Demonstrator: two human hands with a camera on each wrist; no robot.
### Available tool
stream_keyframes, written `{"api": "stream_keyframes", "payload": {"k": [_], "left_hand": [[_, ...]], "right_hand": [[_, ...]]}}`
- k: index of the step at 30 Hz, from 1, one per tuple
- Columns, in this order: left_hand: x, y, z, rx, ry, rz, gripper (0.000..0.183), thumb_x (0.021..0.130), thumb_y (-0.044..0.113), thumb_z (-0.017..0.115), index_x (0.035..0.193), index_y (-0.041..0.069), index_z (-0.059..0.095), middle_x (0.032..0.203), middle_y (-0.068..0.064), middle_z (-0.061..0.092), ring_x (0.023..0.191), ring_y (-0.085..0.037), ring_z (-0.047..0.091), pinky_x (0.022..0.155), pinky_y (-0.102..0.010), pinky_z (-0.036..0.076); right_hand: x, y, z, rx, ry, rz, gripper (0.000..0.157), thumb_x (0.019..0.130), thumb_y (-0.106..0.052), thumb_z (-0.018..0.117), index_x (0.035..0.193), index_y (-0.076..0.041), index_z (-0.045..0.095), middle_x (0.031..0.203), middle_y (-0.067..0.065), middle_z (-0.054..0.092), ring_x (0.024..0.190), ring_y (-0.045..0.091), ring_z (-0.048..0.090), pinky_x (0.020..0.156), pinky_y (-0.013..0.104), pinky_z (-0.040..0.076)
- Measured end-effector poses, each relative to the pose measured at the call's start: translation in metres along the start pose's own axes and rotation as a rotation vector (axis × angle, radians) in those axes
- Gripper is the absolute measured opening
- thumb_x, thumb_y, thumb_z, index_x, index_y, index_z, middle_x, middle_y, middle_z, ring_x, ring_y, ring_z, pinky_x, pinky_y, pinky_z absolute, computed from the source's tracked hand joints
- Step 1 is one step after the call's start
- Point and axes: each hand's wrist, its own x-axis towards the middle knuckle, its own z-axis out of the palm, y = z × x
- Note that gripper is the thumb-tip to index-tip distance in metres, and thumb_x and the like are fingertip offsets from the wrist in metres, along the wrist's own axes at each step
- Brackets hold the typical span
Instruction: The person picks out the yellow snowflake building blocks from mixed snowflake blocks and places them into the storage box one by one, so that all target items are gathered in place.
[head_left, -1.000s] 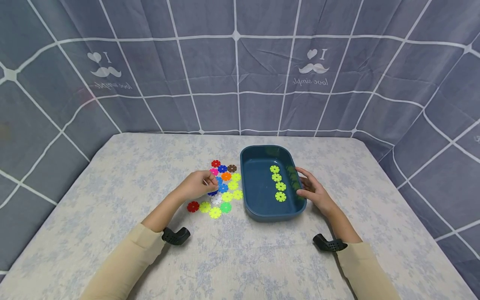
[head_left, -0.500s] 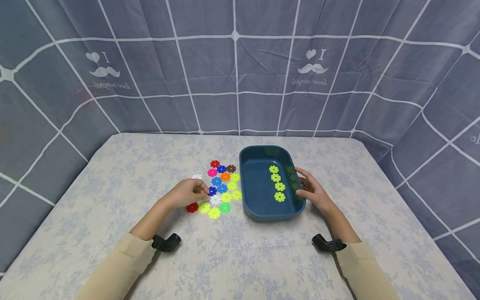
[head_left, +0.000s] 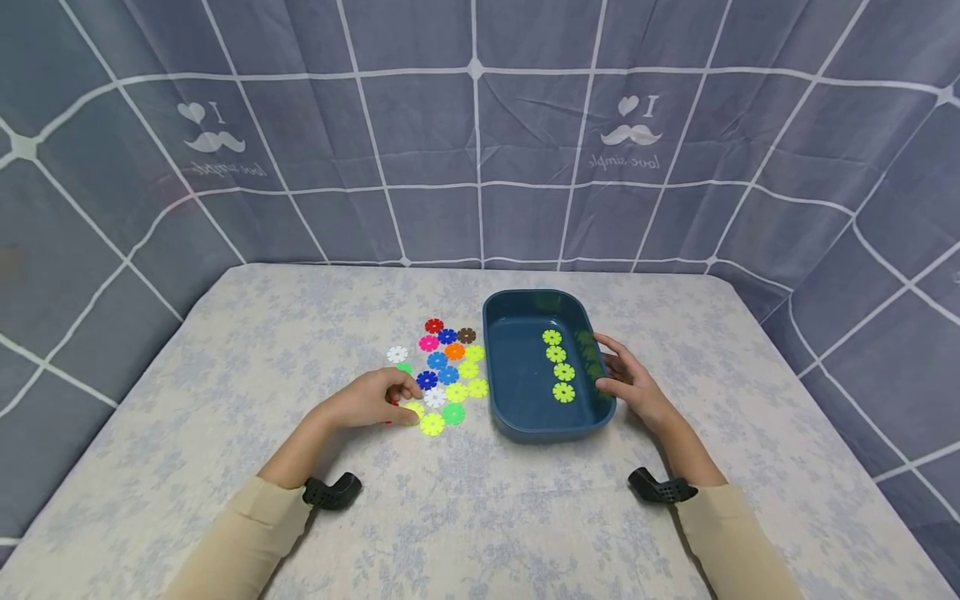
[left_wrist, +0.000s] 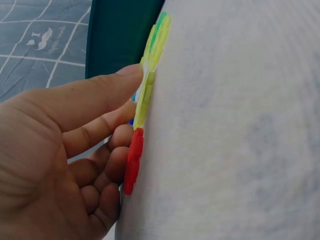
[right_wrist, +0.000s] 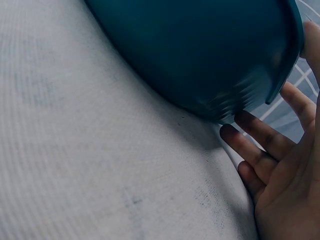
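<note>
Okay, left hand point(head_left: 369, 400) unclenched, thumb and forefinger parted right at a yellow flower-shaped plastic disc point(left_wrist: 144, 102) on the table point(head_left: 480, 517); right hand point(head_left: 637, 392), fingers spread, touches the dark blue rectangular plastic bin's point(head_left: 550, 432) side.

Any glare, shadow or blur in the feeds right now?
Head: the dark blue bin mirrors the yellow snowflake discs in its right inner wall; left wrist: the near tablecloth looks soft; right wrist: dim, streaky sheen on the bin's side, shadow on the tablecloth beside it.
</note>
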Motion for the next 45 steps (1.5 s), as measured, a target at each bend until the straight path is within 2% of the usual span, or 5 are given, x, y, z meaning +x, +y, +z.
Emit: {"api": "stream_keyframes", "payload": {"k": [16, 21, 28, 35, 45], "left_hand": [[-0.0009, -0.0046, 0.0035, 0.003, 0.005, 0.048, 0.028, 0.081, 0.013, 0.080, 0.104, 0.005, 0.065, 0.094, -0.003, 0.055, 0.081, -0.021, 0.043, 0.070, -0.032, 0.041], [-0.0006, -0.0042, 0.0042, 0.007, 0.021, 0.031, 0.028, 0.081, 0.014, 0.081, 0.102, 0.006, 0.064, 0.093, -0.002, 0.055, 0.080, -0.021, 0.045, 0.070, -0.032, 0.041], [0.0015, -0.0059, 0.0061, -0.022, 0.077, -0.018, 0.020, 0.085, 0.012, 0.077, 0.096, 0.007, 0.062, 0.081, -0.003, 0.052, 0.075, -0.020, 0.047, 0.065, -0.030, 0.041], [0.0026, -0.0064, 0.0065, -0.082, 0.110, -0.022, 0.012, 0.090, 0.012, 0.070, 0.093, 0.004, 0.062, 0.079, -0.004, 0.055, 0.071, -0.020, 0.048, 0.059, -0.027, 0.041], [0.0039, -0.0063, 0.0073, -0.140, 0.151, -0.036, 0.009, 0.092, 0.009, 0.067, 0.093, 0.001, 0.062, 0.080, -0.007, 0.057, 0.071, -0.021, 0.049, 0.059, -0.026, 0.042]], "right_hand": [[-0.0002, 0.0000, -0.0008, 0.004, 0.002, -0.002, 0.070, 0.095, 0.000, 0.054, 0.155, -0.009, 0.021, 0.145, 0.033, 0.036, 0.119, 0.018, 0.053, 0.086, 0.027, 0.050], [0.0002, 0.0004, -0.0007, 0.001, 0.003, 0.002, 0.070, 0.095, 0.000, 0.055, 0.155, -0.010, 0.021, 0.144, 0.032, 0.036, 0.119, 0.020, 0.052, 0.086, 0.027, 0.050], [0.0001, 0.0013, -0.0009, -0.002, 0.002, -0.006, 0.070, 0.094, 0.000, 0.055, 0.155, -0.009, 0.021, 0.144, 0.033, 0.036, 0.119, 0.018, 0.052, 0.086, 0.027, 0.050], [0.0001, 0.0006, -0.0008, -0.005, 0.004, -0.011, 0.070, 0.094, -0.001, 0.055, 0.155, -0.008, 0.021, 0.144, 0.033, 0.037, 0.118, 0.018, 0.053, 0.086, 0.027, 0.050], [0.0003, 0.0014, -0.0002, -0.002, 0.006, -0.008, 0.070, 0.094, -0.001, 0.055, 0.155, -0.008, 0.021, 0.144, 0.033, 0.036, 0.120, 0.022, 0.051, 0.087, 0.027, 0.050]]}}
